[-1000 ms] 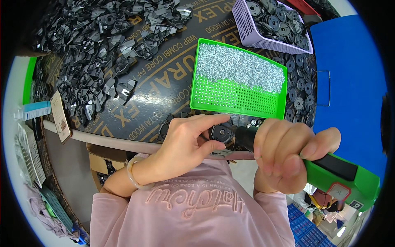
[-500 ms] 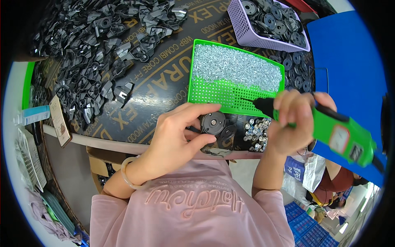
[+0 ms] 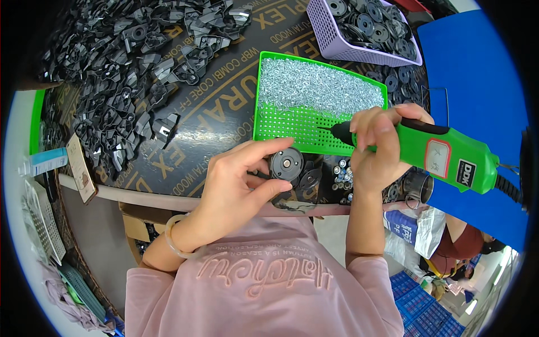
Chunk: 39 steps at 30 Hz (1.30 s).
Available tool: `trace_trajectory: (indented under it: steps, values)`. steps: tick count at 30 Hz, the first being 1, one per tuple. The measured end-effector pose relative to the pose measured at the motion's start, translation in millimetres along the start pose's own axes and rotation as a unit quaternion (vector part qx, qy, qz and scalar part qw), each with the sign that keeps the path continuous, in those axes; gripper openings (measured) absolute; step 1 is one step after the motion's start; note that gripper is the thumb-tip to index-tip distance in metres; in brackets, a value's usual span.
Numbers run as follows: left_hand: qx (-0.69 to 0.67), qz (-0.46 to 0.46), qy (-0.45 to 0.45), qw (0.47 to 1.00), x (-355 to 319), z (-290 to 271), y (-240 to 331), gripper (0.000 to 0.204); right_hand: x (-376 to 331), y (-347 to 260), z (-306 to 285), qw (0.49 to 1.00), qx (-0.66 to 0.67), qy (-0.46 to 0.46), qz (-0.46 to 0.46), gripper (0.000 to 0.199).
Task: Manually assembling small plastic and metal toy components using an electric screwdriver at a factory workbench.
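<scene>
Clock directions are taken from the round black disc with a small brass-coloured centre [image 3: 287, 163], which sits near the table's front edge, face up between the thumb and curled fingers of the bare left hand [image 3: 238, 173]. The right hand [image 3: 377, 140], toward two o'clock, is wrapped around a bright green, thick-bodied electric screwdriver [image 3: 412, 147] with a black nose; its thin dark bit points toward nine o'clock, above the holed floor of a shallow green plastic tray [image 3: 275, 122] at one o'clock. Whether the bit carries a screw is too small to tell. The step in hand looks like screw-fastening, between drives; the next move seems to call for a steady left grip and a bit lined up squarely. Glinting silver screws [image 3: 320, 84] heap roughly along the tray's far side. At three o'clock lie smooth, round metal pieces [image 3: 341, 173]; at one o'clock, beyond the tray, a lilac lattice basket [image 3: 331, 42] holds ridged black discs [image 3: 379, 32]; toward ten o'clock spreads a jagged pile of glossy, angular black parts [image 3: 132, 84].
</scene>
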State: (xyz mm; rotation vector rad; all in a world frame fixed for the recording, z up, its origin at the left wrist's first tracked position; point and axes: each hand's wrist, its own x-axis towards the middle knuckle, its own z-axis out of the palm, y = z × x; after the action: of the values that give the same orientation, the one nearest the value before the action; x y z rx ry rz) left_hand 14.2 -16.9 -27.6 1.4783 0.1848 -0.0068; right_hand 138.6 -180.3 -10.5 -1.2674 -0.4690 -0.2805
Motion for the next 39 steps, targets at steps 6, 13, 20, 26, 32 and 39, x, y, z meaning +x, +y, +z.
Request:
trace_trajectory:
  steps: [6, 13, 20, 26, 32, 39]
  values:
    - [0.025, 0.021, -0.011, 0.999, 0, 0, -5, 0.058, -5, -46, 0, 0.993, 0.104, -0.062, -0.003, 0.036]
    - [0.046, 0.030, -0.021, 0.998, 0, 4, -1, 0.057, -23, -81, 20, 0.966, 0.172, -0.189, 0.035, 0.029]
    - [0.081, 0.025, -0.042, 0.996, -5, 2, 5, 0.062, -28, -81, 24, 0.971, 0.138, -0.193, 0.035, 0.031]
    - [0.085, 0.028, -0.040, 0.995, -5, 1, 4, 0.062, -27, -78, 26, 0.964, 0.130, -0.230, 0.031, 0.028]
    - [0.099, 0.029, -0.026, 0.994, -9, -2, 9, 0.060, -33, -74, 31, 0.965, 0.131, -0.227, 0.019, 0.029]
    - [0.138, 0.031, -0.048, 0.989, -30, -31, 23, 0.057, -35, -73, 36, 0.951, 0.213, -0.222, 0.040, 0.036]
